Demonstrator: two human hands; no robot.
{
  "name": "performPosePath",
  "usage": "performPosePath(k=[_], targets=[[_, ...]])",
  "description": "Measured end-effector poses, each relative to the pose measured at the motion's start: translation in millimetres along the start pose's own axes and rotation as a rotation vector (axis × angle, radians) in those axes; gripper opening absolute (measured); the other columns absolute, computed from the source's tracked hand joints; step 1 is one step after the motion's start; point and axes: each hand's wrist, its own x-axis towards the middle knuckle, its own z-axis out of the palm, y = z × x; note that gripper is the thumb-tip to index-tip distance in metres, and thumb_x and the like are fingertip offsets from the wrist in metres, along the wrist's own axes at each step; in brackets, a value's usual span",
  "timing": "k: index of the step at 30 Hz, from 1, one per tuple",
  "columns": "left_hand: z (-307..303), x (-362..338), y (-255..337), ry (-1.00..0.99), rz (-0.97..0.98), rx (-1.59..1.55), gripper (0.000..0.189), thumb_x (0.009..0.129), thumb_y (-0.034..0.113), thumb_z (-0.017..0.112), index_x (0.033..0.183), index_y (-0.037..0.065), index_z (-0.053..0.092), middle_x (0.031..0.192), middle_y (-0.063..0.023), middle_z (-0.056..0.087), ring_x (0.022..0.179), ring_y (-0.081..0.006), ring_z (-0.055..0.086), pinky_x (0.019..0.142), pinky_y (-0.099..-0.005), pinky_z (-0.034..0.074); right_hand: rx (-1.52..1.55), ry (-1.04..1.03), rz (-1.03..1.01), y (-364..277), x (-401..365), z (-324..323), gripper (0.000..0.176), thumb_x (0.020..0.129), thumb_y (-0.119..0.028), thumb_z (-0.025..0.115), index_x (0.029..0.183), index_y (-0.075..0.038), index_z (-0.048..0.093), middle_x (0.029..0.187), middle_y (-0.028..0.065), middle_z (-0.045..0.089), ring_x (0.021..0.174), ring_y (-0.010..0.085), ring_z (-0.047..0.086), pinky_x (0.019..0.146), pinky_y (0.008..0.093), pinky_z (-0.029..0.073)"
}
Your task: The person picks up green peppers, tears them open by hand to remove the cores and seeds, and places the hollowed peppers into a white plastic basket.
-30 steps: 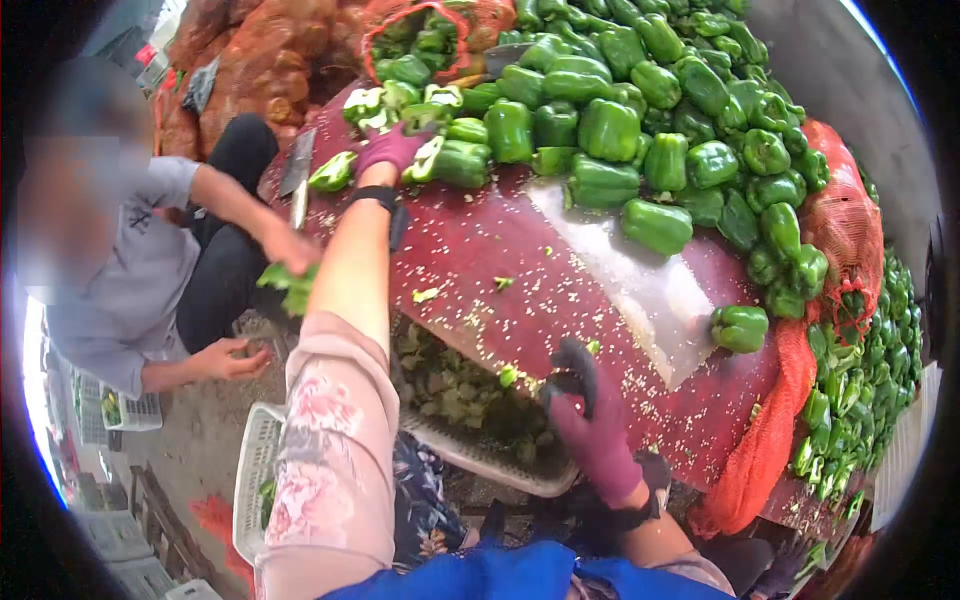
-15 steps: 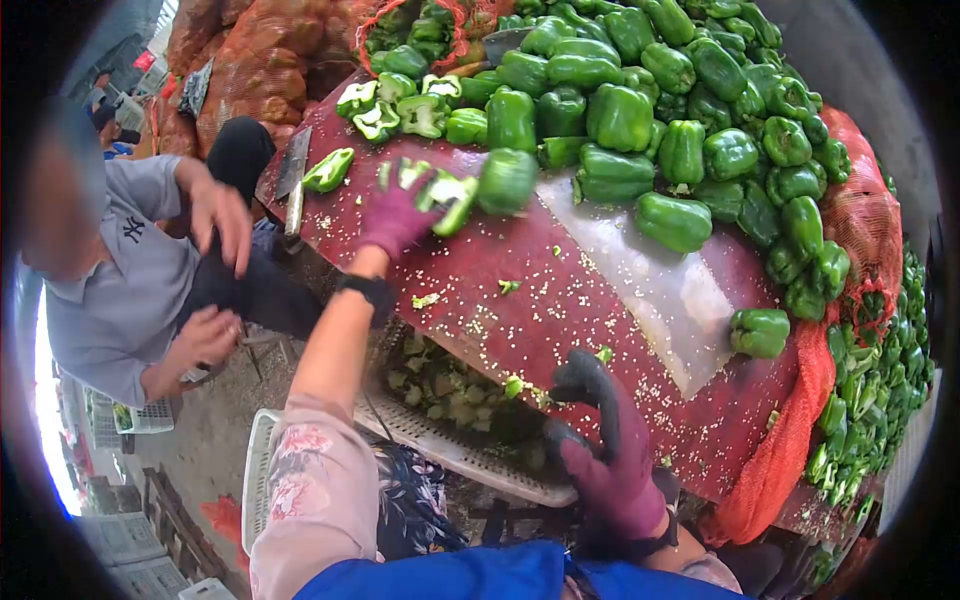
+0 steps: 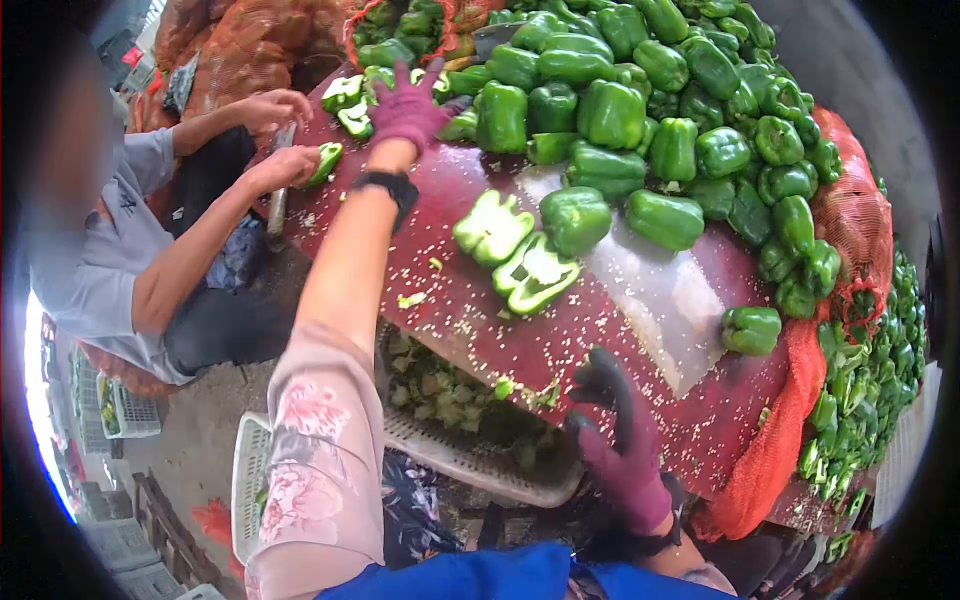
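My left hand [image 3: 408,112], in a purple glove, reaches to the far left of the red tabletop [image 3: 450,350]. Its fingers are spread over cut green pepper halves [image 3: 343,93], partly hiding them; no grip on one shows. Nearer me lie two cut pepper halves [image 3: 537,275], pale insides showing, with a whole green pepper [image 3: 575,221] touching or close beside them. My right hand [image 3: 628,450], gloved in purple with dark fingertips, hovers by the table's near edge. Its thumb and fingers are apart with nothing between them.
A large heap of green peppers [image 3: 610,115] covers the far side. Below the near edge, a basket [image 3: 480,470] holds pepper scraps. At left, a co-worker's hand [image 3: 285,168] is at a pepper half beside a blade [image 3: 279,195]. Red netting [image 3: 765,455] hangs at right.
My left hand has moved farther away toward the cut halves. Two halves and a whole pepper now lie nearer me. The co-worker's hands have come to the table edge. My right hand has barely moved.
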Motion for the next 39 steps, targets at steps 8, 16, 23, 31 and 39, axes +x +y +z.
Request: performPosePath(k=[8,16,23,31,39], targets=[[75,63,-6,-0.395,0.134,0.190,0.073,0.075,0.070,0.059,0.140,0.038,0.047,0.160,-0.0111,0.010,0.143,-0.0498,0.005,0.116,-0.0595,0.009,-0.011,-0.061,0.017,-5,5,-10,0.069,0.076,-0.005,0.070,0.138,0.003,0.041,0.118,0.0184,0.060,0.105,0.0282,0.063,0.092,0.0370,0.049],[47,-52,-41,-0.431,0.353,-0.006,0.075,0.071,0.074,0.060,0.132,0.030,0.055,0.148,-0.0096,0.037,0.137,-0.0460,0.026,0.112,-0.0590,0.024,-0.007,-0.019,-0.080,-8,4,-9,0.064,0.078,-0.005,0.068,0.136,0.003,0.043,0.117,0.0184,0.061,0.100,0.0282,0.064,0.089,0.0380,0.050],[-7,-174,-17,-0.386,0.513,-0.180,0.059,0.078,0.054,0.069,0.126,0.021,0.060,0.131,-0.0169,0.052,0.123,-0.0367,0.048,0.102,-0.0450,0.041,-0.057,0.025,-0.136,-1,-4,3,0.060,0.082,-0.011,0.068,0.136,-0.003,0.044,0.113,0.0163,0.061,0.098,0.0271,0.063,0.085,0.0374,0.051],[-10,-77,110,-0.100,0.278,-0.337,0.046,0.084,0.044,0.063,0.111,0.007,0.064,0.113,-0.0171,0.065,0.106,-0.0348,0.062,0.088,-0.0421,0.049,-0.090,-0.055,0.032,13,-6,8,0.053,0.082,-0.019,0.068,0.130,-0.005,0.049,0.113,0.0173,0.061,0.100,0.0287,0.063,0.084,0.0379,0.051],[41,-47,162,-0.347,0.162,0.027,0.039,0.079,0.032,0.061,0.113,0.012,0.066,0.114,-0.0187,0.066,0.106,-0.0345,0.064,0.088,-0.0450,0.050,-0.186,0.000,-0.027,20,-4,10,0.044,0.083,-0.023,0.065,0.121,-0.004,0.054,0.097,0.0180,0.062,0.087,0.0354,0.063,0.076,0.0438,0.051]])
